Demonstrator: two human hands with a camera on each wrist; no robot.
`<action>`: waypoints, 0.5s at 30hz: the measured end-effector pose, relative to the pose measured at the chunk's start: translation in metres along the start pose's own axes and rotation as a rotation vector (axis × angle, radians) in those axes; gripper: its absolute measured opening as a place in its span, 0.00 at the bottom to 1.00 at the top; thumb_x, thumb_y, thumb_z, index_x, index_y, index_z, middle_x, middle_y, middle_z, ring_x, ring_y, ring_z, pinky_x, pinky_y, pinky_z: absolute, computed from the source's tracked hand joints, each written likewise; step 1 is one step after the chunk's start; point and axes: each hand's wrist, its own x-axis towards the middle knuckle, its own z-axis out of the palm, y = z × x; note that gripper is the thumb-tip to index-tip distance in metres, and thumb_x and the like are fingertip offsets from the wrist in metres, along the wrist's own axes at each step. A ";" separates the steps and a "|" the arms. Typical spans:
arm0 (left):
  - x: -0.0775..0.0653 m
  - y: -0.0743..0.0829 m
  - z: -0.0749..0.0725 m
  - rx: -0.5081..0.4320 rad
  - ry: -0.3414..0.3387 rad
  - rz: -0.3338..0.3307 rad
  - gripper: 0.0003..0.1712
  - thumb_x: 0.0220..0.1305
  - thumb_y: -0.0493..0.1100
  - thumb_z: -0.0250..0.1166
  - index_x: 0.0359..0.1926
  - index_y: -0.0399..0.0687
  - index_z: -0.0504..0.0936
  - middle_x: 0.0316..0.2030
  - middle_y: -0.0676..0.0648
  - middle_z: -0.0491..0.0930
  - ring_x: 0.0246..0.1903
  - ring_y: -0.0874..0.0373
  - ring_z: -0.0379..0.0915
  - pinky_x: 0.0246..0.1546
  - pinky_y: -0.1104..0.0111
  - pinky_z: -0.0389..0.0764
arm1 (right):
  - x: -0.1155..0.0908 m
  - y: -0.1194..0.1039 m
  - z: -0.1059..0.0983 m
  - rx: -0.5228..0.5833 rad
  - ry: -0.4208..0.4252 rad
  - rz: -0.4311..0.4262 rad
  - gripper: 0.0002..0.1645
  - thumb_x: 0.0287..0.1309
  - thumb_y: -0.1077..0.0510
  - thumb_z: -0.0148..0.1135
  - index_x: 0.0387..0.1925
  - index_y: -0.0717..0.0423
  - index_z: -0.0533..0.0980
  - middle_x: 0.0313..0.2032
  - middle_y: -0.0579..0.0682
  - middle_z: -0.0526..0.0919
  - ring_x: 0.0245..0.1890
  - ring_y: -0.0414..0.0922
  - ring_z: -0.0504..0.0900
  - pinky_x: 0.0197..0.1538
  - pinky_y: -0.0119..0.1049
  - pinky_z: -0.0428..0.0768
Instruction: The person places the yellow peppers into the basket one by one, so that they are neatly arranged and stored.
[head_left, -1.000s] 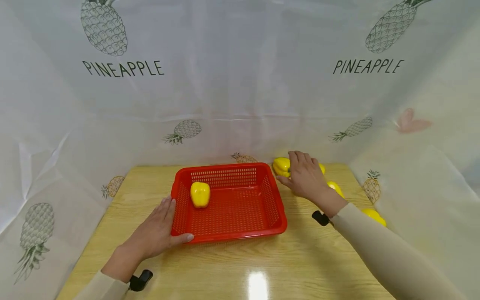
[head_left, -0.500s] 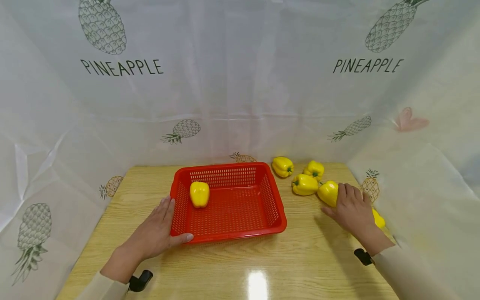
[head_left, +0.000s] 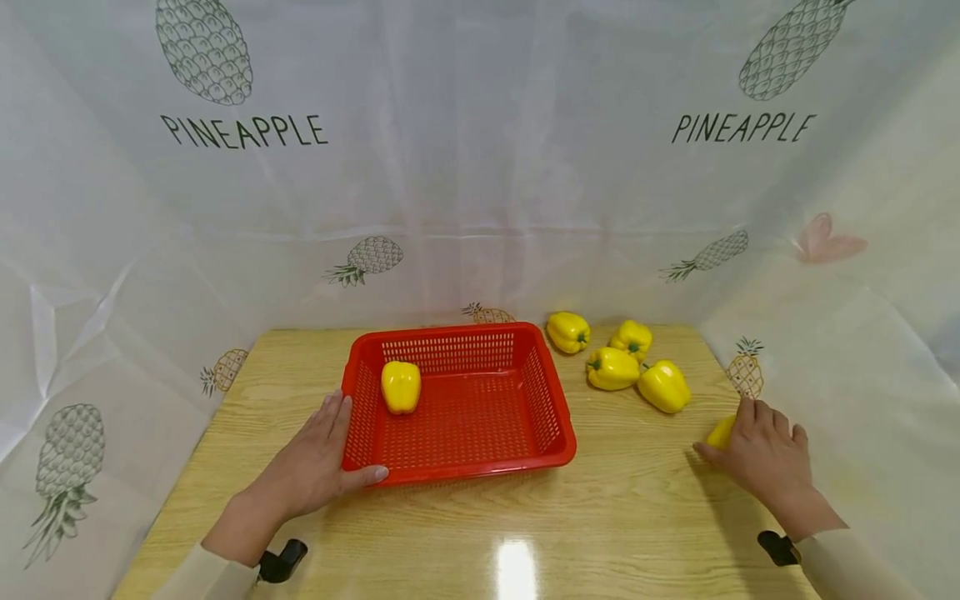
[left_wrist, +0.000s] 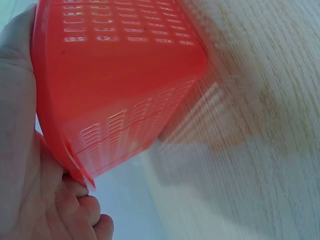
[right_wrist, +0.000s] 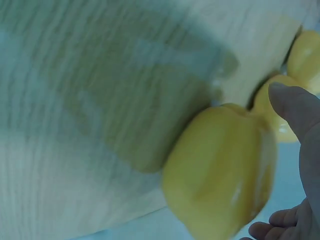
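Note:
My left hand (head_left: 311,458) rests at the near left corner of a red plastic basket (head_left: 487,477), fingers straight along the left side and thumb on the front rim. In the left wrist view the thumb and fingers lie along the basket's (left_wrist: 120,70) rim. One yellow bell pepper (head_left: 401,387) lies inside, on the left. At the right table edge my right hand (head_left: 772,458) is over another yellow pepper (head_left: 722,432), partly hidden by it. The right wrist view shows the thumb (right_wrist: 295,107) extended, apart from the nearest pepper (right_wrist: 220,170); whether the fingers touch it I cannot tell.
Several more yellow peppers lie right of the basket: one near the back edge (head_left: 568,332), others grouped (head_left: 612,368) beside it, including a larger-looking one (head_left: 664,386). White pineapple-printed sheeting (head_left: 480,167) rises behind and at both sides of the wooden table (head_left: 450,542).
My right hand has moved from the back peppers rightward and nearer, to the pepper at the right edge, uncovering the others. The left hand and basket have stayed put.

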 end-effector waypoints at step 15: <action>0.000 0.002 -0.002 -0.017 -0.019 -0.017 0.78 0.58 0.89 0.53 0.81 0.25 0.48 0.81 0.25 0.45 0.80 0.27 0.44 0.77 0.37 0.59 | -0.001 0.007 0.020 0.098 -0.083 0.053 0.58 0.59 0.35 0.72 0.57 0.81 0.54 0.44 0.80 0.67 0.40 0.73 0.73 0.26 0.59 0.76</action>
